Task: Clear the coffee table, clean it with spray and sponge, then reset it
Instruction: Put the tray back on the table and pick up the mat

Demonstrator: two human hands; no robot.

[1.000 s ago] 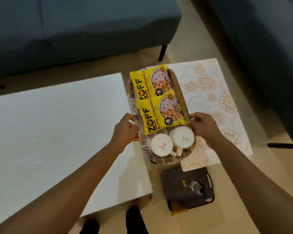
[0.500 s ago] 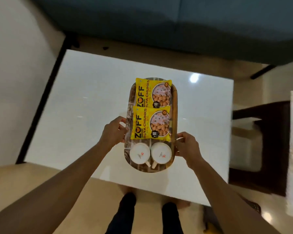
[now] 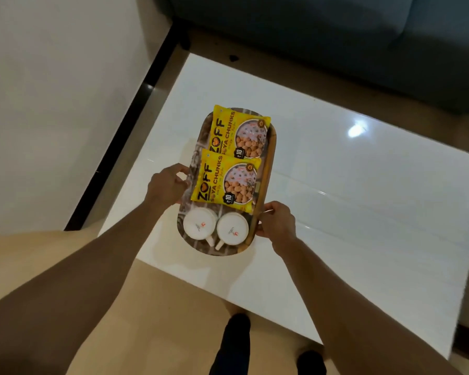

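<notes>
Hands: left hand [image 3: 166,183] and right hand [image 3: 277,223] grasping the tray [image 3: 266,182] rims.
Advice: keep level above table [image 3: 363,212]; cups [image 3: 215,229] could slide.

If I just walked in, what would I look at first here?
Probably the two bright yellow snack packets, lying one behind the other on a long oval tray over the glossy white coffee table. Two white cups sit side by side at the tray's near end, and the left hand and right hand hold its long sides.
</notes>
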